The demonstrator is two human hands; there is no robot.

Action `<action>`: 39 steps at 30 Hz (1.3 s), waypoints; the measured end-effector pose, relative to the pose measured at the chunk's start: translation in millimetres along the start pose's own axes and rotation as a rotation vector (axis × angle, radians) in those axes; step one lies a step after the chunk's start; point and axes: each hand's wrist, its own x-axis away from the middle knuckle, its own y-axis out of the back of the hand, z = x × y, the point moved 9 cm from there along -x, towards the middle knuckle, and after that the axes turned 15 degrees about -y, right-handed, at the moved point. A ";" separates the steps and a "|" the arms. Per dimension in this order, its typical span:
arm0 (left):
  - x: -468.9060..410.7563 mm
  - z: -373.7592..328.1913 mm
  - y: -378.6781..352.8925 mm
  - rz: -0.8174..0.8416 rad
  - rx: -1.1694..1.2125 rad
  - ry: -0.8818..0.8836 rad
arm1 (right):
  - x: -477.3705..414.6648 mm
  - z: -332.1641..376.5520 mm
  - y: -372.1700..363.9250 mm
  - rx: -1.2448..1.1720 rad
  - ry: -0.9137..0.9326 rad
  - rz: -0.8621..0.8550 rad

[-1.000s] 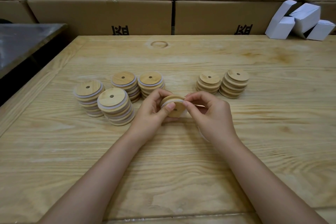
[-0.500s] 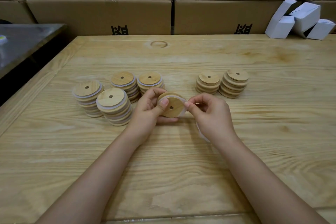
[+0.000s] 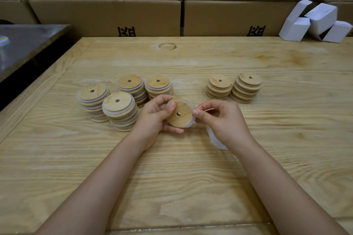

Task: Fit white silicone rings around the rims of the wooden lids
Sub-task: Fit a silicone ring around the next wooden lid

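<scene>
Pine table (image 3: 191, 187) before stacked cartons (image 3: 105, 17); at its middle the left hand (image 3: 154, 118) grips a tilted wooden lid (image 3: 179, 114); the right hand (image 3: 223, 122) pinches the white ring (image 3: 192, 121) at its right rim; fitting seems underway; next, work the ring fully round.

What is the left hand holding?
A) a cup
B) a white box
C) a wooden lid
C: the left hand grips a round wooden lid with a hole in it, and a white ring sits partly round its rim.
</scene>
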 end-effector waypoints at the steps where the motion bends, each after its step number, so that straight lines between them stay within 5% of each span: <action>1: -0.1 0.5 -0.2 -0.001 0.000 -0.002 | 0.3 -0.5 0.3 -0.004 0.006 -0.013; 8: -0.3 0.3 1.3 -0.070 0.044 -0.030 | 0.0 -3.2 -1.6 -0.018 0.028 -0.106; 21: 0.8 -4.7 11.1 -0.167 -0.027 -0.021 | -1.0 -11.4 -9.5 -0.051 -0.062 -0.002; 33: 3.6 1.8 3.4 -0.121 -0.041 0.072 | -0.5 -10.1 -3.6 -0.043 -0.062 -0.026; 36: 3.8 3.0 4.7 -0.144 -0.034 0.100 | 2.0 -2.2 -1.0 0.005 0.018 -0.067; 39: 4.4 2.8 4.8 -0.166 0.018 0.133 | 19.8 31.0 3.5 0.195 0.393 -0.175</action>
